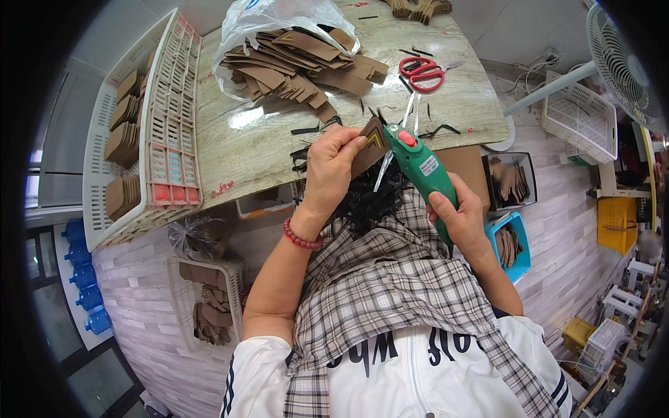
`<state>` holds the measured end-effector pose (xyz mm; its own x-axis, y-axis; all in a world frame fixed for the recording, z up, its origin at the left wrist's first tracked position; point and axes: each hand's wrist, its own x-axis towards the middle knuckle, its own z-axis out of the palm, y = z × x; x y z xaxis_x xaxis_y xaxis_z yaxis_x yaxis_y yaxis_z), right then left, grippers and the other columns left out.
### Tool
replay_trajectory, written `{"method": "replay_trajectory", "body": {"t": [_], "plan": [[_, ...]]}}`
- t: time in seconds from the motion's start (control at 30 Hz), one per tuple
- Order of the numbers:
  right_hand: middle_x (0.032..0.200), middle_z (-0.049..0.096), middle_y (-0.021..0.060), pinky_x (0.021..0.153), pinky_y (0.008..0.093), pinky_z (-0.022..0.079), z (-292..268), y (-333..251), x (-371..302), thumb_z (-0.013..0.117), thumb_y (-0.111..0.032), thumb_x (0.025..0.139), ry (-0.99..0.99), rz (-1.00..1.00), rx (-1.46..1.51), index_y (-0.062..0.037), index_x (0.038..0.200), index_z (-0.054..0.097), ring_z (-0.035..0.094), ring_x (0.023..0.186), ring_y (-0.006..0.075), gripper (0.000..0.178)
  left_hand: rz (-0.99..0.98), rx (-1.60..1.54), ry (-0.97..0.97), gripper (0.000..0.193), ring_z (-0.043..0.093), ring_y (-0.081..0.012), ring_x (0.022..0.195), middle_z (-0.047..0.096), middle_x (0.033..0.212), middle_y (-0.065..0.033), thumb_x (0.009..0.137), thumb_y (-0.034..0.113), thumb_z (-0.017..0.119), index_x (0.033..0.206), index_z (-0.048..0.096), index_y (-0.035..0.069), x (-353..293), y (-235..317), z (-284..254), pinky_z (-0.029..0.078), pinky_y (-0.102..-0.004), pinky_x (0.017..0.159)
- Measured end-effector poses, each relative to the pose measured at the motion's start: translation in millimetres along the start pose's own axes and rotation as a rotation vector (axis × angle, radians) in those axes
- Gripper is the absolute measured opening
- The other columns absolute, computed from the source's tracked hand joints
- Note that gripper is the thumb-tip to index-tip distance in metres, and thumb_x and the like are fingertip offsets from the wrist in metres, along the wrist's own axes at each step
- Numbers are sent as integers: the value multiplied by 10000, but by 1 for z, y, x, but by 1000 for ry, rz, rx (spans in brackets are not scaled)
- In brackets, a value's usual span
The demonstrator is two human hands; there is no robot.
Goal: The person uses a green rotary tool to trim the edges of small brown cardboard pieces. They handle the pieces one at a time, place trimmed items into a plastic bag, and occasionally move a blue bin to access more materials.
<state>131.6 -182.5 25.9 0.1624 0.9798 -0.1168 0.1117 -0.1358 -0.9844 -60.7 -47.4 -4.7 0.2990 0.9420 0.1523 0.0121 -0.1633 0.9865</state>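
Note:
My left hand (329, 167) pinches a flat brown piece (368, 155) with a yellow chevron on it, just over the table's near edge. In my right hand (461, 217) is a green handheld electric cutter (426, 173) with a red button, its head right beside the brown piece. Whether its blade touches the piece I cannot tell. Black strip scraps (369, 207) lie heaped on my checked apron below. Beyond my hands, a pile of brown pieces (296, 66) spills from a clear plastic bag (261, 21). Red-handled scissors (426, 75) lie to the right of it.
A white slatted crate (167, 118) with stacked brown pieces stands at the table's left. Below the table are another white basket (182, 299), a blue bin (526, 240) and a black-edged box (531, 164). A fan (617, 59) stands at the far right.

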Motion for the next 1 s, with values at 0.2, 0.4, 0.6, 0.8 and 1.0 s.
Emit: {"method": "replay_trajectory", "body": {"t": [0.2, 0.4, 0.6, 0.8, 1.0], "plan": [[766, 591, 11, 553, 218, 454, -3, -1, 0, 659, -234, 890, 7, 0, 13, 12, 1150, 567, 535, 613, 60, 370, 42, 159, -115, 134, 536, -115, 774, 583, 811, -34, 882, 51, 604, 949, 655, -53, 6, 7, -13, 415, -232, 719], [743, 586, 3, 542, 214, 445, -12, -4, 0, 670, -223, 880, -7, -23, -92, 9, 1153, 568, 534, 604, 55, 372, 351, 607, -161, 108, 503, -207, 723, 513, 721, -63, 849, 80, 624, 894, 645, -16, 22, 24, -32, 392, -302, 691], [788, 606, 29, 617, 236, 448, -20, 0, 0, 683, -234, 867, -31, -48, -158, 16, 1145, 574, 539, 687, 78, 389, 474, 742, -273, 85, 498, -244, 784, 525, 738, -56, 834, 128, 625, 839, 645, 45, 34, 37, -41, 361, -333, 757], [809, 616, 45, 651, 252, 461, -22, -3, 0, 689, -247, 861, -50, -65, -223, 12, 1143, 580, 552, 713, 97, 398, 507, 792, -382, 96, 529, -231, 800, 560, 730, -44, 829, 141, 621, 789, 656, 61, 44, 41, -46, 376, -350, 787], [821, 620, 45, 653, 252, 460, -24, -4, 0, 694, -247, 857, -93, -78, -247, -5, 1148, 584, 553, 720, 94, 394, 511, 845, -527, 68, 505, -234, 801, 528, 741, -46, 833, 110, 616, 800, 625, 51, 48, 48, -51, 374, -339, 792]]}}
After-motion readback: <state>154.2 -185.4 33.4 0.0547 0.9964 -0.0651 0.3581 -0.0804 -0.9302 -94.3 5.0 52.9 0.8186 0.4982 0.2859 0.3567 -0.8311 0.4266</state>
